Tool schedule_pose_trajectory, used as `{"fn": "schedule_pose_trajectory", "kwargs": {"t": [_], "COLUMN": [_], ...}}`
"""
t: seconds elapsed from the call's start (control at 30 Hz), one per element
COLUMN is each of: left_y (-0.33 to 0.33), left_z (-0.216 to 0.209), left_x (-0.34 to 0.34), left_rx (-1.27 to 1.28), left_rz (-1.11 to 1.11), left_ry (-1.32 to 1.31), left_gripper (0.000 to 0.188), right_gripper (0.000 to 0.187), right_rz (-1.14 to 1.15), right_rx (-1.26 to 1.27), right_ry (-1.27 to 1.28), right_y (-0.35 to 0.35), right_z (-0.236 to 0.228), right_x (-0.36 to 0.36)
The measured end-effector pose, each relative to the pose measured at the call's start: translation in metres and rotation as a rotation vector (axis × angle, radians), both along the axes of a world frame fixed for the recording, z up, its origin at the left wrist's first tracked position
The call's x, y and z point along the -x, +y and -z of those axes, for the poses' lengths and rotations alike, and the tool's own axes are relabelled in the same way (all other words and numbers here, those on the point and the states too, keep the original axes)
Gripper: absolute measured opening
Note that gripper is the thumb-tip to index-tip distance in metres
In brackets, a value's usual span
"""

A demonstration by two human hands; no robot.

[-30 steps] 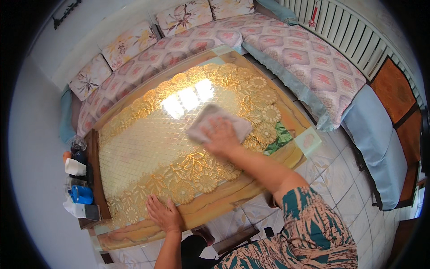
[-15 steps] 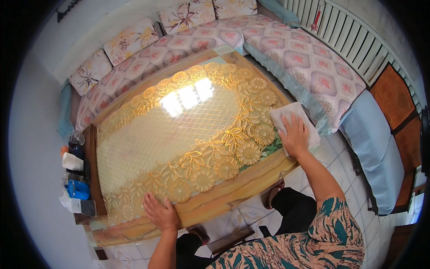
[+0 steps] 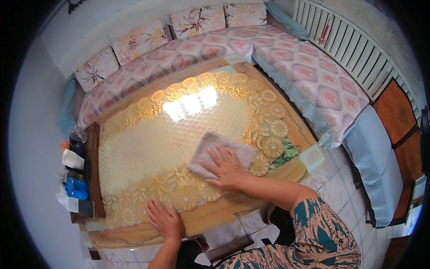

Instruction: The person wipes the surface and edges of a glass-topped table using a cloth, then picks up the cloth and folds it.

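A folded pale greyish-pink cloth (image 3: 204,150) lies flat on the table (image 3: 210,222), right of its middle. My right hand (image 3: 224,168) presses down on the cloth with its fingers spread. Near the table's front edge my left hand (image 3: 163,218) rests palm down, fingers stretched out, holding nothing. Under both hands is a lace-patterned gold tablecloth (image 3: 134,152) with flowers and leaves around its border. Bright window reflections shine on its far part.
At the table's left end a brown wooden tray (image 3: 95,175) carries a white cup (image 3: 72,158), a blue container (image 3: 76,188) and other small items. A sofa (image 3: 309,80) with a patterned cover and cushions (image 3: 139,41) wraps the far and right sides.
My right hand has slid the cloth leftward from the table's right edge to near its middle. My left hand stays at about the same place. The view has shifted slightly.
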State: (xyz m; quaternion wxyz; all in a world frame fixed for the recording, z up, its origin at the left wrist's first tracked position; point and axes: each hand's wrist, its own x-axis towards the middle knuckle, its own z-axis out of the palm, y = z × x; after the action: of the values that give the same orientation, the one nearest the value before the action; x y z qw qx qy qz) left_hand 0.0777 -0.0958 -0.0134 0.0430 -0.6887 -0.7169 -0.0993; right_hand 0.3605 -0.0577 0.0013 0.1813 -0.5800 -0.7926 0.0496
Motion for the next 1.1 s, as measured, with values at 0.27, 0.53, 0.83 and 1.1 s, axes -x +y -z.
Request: {"fn": "schedule_pose_trajectory", "kwargs": {"t": [0.27,0.53,0.83,1.1], "left_y": [-0.002,-0.002,-0.005,-0.002], "left_z": [-0.012,-0.017,-0.015,-0.003], "left_x": [0.000,-0.006,-0.004,0.005], "left_rx": [0.040,0.107,0.083,0.025], "left_rz": [0.041,0.076,0.103,0.068], "left_ry": [-0.028,-0.061,-0.029,-0.015], "left_gripper": [0.061,0.061,0.061,0.061], "right_gripper": [0.065,0.068,0.065,0.062], "right_rz": [0.015,0.293,0.688,0.737], "right_rx": [-0.043,0.068,-0.022,-0.136], "right_ry": [-0.051,-0.144,-0.239,-0.284], "right_y": [0.148,0.235,0.188,0.059], "right_z": [0.014,0.011,0.016,0.017], "right_x": [-0.016,-0.109,-0.225,-0.241]}}
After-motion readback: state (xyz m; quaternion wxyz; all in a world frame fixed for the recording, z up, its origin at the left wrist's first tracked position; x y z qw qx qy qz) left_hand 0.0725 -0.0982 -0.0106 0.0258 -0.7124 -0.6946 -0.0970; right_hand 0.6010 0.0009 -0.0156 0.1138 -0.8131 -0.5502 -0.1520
